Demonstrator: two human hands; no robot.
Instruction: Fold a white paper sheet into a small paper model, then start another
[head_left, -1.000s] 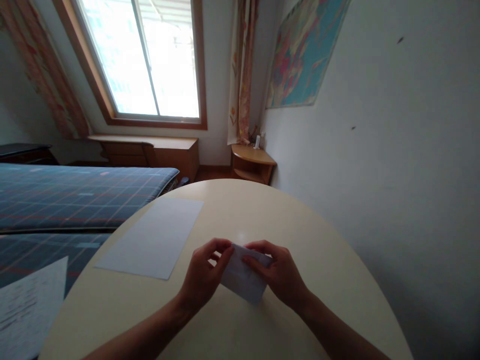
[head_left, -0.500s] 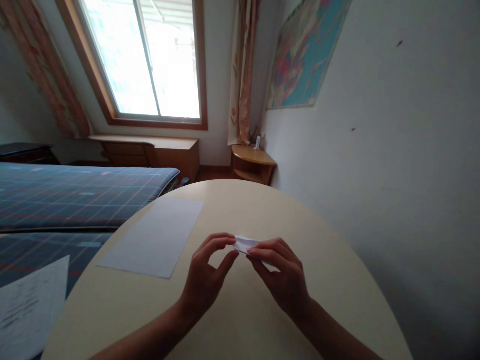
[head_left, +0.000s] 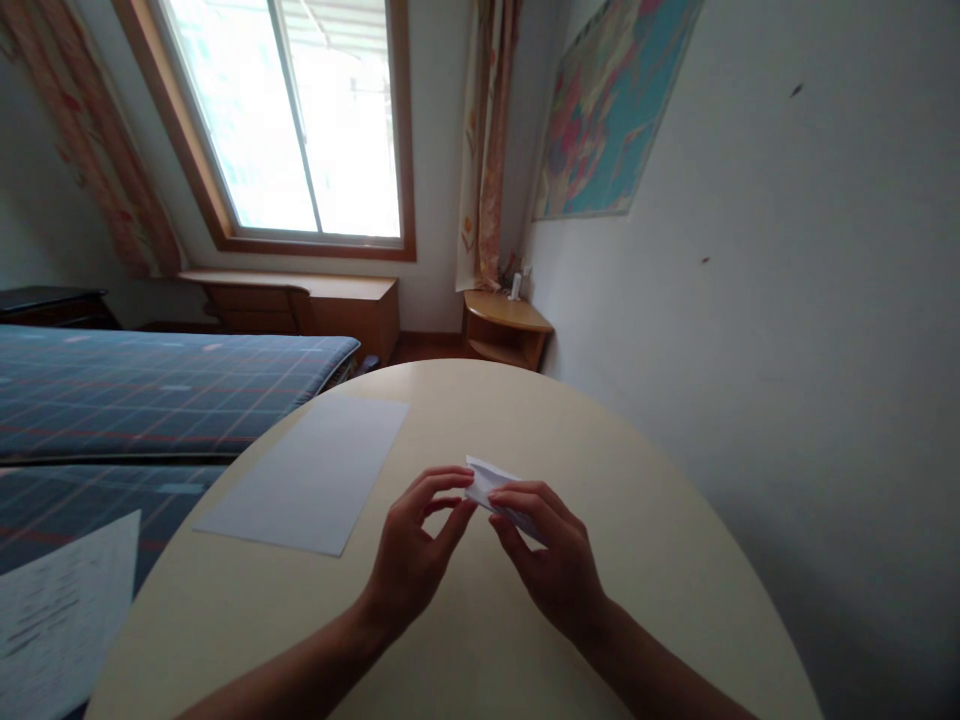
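Over bench (head_left: 675, 560) — L hand (head_left: 409, 560), R hand (head_left: 559, 570) each in narrow grip on folded paper (head_left: 487, 478); best keep edges flush, crease firmly.

Both bare forearms are reaching in from the lower edge, angling toward each other. The left hand (head_left: 409, 555) is curling its fingers, with forefinger and thumb pinching the near end of a small folded paper (head_left: 486, 476). The right hand (head_left: 559, 565), its back turned up, is gripping the same paper between thumb and bent fingertips (head_left: 517, 492). The fingertips of the two hands are almost meeting.
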